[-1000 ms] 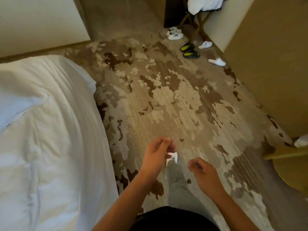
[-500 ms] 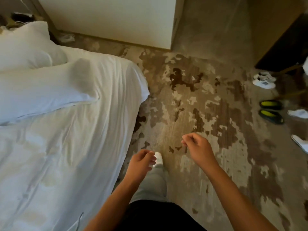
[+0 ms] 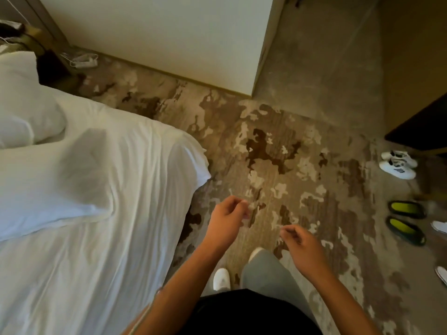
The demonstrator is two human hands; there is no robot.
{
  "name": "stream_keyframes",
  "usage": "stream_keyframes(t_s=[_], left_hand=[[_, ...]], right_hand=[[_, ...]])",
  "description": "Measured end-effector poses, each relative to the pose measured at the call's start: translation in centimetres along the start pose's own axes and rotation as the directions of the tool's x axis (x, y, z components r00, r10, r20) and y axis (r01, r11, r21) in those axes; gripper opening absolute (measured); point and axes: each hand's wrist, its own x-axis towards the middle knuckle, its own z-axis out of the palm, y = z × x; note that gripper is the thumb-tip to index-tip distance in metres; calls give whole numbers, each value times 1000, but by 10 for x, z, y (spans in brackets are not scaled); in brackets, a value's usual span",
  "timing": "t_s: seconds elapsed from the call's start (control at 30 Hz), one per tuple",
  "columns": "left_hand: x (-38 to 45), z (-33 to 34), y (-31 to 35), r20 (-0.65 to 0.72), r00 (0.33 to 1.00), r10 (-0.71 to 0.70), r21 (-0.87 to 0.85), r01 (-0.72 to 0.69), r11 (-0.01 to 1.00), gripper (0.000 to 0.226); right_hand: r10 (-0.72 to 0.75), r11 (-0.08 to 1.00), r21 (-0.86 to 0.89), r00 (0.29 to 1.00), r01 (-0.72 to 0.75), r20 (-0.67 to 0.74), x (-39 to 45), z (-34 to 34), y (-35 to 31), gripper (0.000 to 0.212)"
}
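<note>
I stand on patterned carpet beside a bed with a rumpled white sheet (image 3: 116, 213). Two white pillows lie on it: a large pillow (image 3: 48, 180) across the middle and a second pillow (image 3: 21, 102) at the far left. My left hand (image 3: 226, 221) hovers over the carpet just off the bed's corner, fingers loosely curled, holding nothing. My right hand (image 3: 302, 245) hangs a little lower to the right, also loosely curled and empty. My white slippers (image 3: 221, 278) and grey trouser leg show below the hands.
A white wall corner (image 3: 256, 81) juts in ahead. White sneakers (image 3: 398, 164), black shoes with green insoles (image 3: 406, 218) and white slippers (image 3: 441, 226) lie at the right. A white charger with cable (image 3: 83, 61) lies by the wall, and dark furniture (image 3: 420, 129) stands far right.
My view has swung left toward the bed, bringing the pillows and wall corner into sight. Both hands stayed loosely curled and empty while I stepped forward.
</note>
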Motion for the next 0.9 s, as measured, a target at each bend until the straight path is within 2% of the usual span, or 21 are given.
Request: stream_keyframes(t_s=[0.1, 0.27, 0.37, 0.5, 0.7, 0.8, 0.9], left_hand=[[83, -10, 34, -65, 998, 9, -21, -10, 1000, 24], [212, -45, 79, -250, 966, -66, -26, 61, 998, 23], [265, -69, 106, -388, 911, -139, -98, 109, 989, 20], [324, -99, 142, -532, 808, -251, -242, 139, 960, 18], [434, -144, 189, -616, 710, -342, -392, 101, 914, 20], [507, -179, 218, -619, 706, -344, -420, 71, 905, 20], [578, -219, 256, -604, 726, -329, -426, 55, 903, 20]], right_hand=[[-27, 1000, -13, 998, 28, 52, 92, -7, -43, 7], [-137, 986, -70, 968, 154, 210, 261, -7, -143, 11], [-225, 963, -71, 920, 260, 320, 346, -1, -222, 12], [-337, 911, -57, 818, 408, 466, 447, 18, -333, 14], [-433, 824, -57, 691, 564, 579, 575, 59, -458, 14], [-390, 811, -126, 689, 571, 611, 639, 74, -503, 14], [-339, 799, -217, 718, 561, 608, 698, 83, -546, 13]])
